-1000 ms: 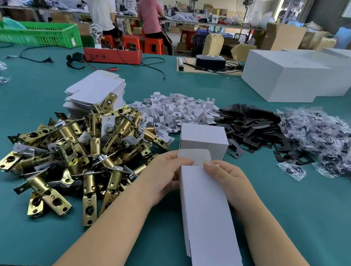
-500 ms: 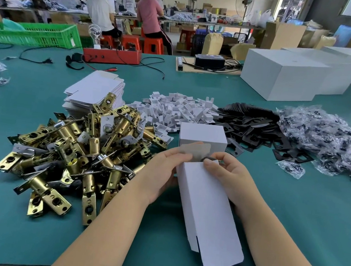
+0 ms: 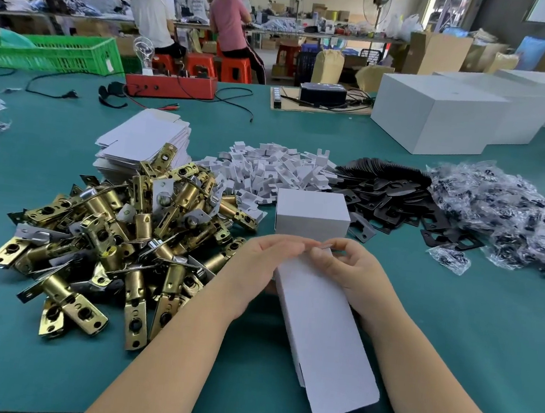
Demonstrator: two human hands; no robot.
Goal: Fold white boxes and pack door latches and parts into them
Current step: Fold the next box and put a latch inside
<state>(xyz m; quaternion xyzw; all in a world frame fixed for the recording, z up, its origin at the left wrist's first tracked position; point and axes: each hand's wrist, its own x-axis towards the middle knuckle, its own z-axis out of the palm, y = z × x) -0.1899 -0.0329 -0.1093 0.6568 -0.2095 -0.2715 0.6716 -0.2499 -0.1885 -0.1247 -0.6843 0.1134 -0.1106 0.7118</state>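
A long white box (image 3: 322, 324) lies in front of me on the green table (image 3: 487, 332), its near flap open toward the table edge. My left hand (image 3: 257, 265) grips its far left side. My right hand (image 3: 349, 269) holds its far right side, fingers curled over the far end flap, which is folded down. A finished small white box (image 3: 312, 215) stands just beyond. A heap of brass door latches (image 3: 117, 243) lies to the left. Flat white box blanks (image 3: 146, 139) are stacked behind the latches.
Behind the small box lie white cardboard inserts (image 3: 278, 169), black metal plates (image 3: 387, 195) and bagged black parts (image 3: 514, 217). Large white boxes (image 3: 438, 113), a red device (image 3: 171, 84) with cables and a green crate (image 3: 54, 52) sit further back. People work at far benches.
The far end flap stood up between my fingers; both hands have pushed it down into the box end, and the box has shifted slightly.
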